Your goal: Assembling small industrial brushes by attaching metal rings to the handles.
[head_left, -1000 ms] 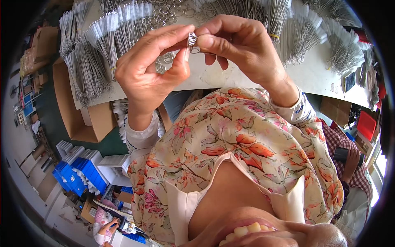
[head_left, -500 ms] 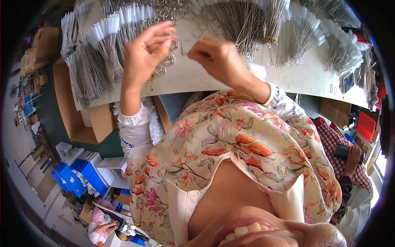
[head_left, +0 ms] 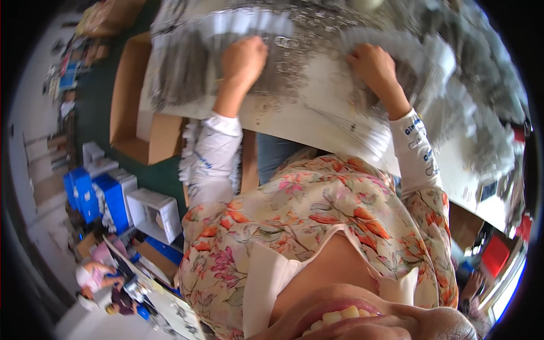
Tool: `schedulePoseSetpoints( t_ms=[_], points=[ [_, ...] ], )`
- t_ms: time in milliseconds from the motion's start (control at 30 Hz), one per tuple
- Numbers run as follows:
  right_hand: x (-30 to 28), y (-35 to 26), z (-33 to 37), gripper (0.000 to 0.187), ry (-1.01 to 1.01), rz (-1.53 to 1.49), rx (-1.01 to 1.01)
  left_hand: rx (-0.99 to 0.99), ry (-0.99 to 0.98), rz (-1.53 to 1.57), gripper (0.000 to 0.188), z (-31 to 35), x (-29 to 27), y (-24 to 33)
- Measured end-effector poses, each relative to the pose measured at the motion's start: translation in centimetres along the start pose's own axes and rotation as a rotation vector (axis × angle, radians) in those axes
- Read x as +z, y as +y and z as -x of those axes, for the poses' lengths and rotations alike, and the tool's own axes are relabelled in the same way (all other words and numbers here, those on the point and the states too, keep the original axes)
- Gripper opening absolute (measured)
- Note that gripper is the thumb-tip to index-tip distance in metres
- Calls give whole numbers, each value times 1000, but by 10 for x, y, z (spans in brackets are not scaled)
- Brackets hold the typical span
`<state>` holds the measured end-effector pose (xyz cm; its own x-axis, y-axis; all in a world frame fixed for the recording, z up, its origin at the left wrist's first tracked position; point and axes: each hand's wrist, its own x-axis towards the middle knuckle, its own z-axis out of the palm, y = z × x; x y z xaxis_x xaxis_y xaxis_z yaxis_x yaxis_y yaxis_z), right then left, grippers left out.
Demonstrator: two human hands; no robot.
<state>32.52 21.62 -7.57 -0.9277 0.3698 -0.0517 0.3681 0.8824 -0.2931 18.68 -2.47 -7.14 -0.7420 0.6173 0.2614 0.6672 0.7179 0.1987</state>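
My left hand (head_left: 243, 59), its fingers curled closed, is over the far left of the table beside loose metal rings (head_left: 286, 42). Whatever it may hold is hidden. Bundles of thin wire-handled brushes with white bristles (head_left: 187, 71) lie next to it. Farther right, my right hand (head_left: 375, 68) is curled too, at the edge of another brush bundle (head_left: 416, 51); its fingertips are hidden and blurred. Several loose wire brushes (head_left: 351, 133) lie fanned out near the front edge, between my forearms and apart from both hands.
The white table (head_left: 277, 113) carries more brush piles (head_left: 487, 130) along its right. An open cardboard box (head_left: 130, 107) stands on the floor at left, with blue crates (head_left: 85, 195) and a white crate (head_left: 156, 215) nearer. Other people (head_left: 93, 277) are at lower left; a red bin (head_left: 494, 255) is at right.
My hands, close together before, have moved apart; the right went right to the brushes, the left curled closed. The view has swung, and a fan of loose brushes now shows near the front edge.
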Motion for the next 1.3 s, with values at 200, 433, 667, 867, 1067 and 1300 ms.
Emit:
schedulePoseSetpoints(
  t_ms=[200, 433, 667, 867, 1067, 1300],
  points=[
    [-1, 22, -13, 29, -18, -352, 45, -61, -102, 372, 15, 15, -32, 12],
    [-84, 53, 35, 19, 509, -1379, 3, -353, 161, 507, 33, 18, -51, -189],
    [-73, 192, 97, 20, 726, -363, 466, -222, -141, 11, 25, 8, -27, -186],
    [-50, 204, 99, 28, 224, -205, 569, -384, -134, 267, 23, 9, -25, -196],
    [-60, 210, 114, 27, 232, -606, 580, -539, -185, 294, 17, 8, -45, -162],
    [-115, 289, 158, 30, 617, -618, 767, -454, -74, 342, 20, 0, -32, -250]
  ],
)
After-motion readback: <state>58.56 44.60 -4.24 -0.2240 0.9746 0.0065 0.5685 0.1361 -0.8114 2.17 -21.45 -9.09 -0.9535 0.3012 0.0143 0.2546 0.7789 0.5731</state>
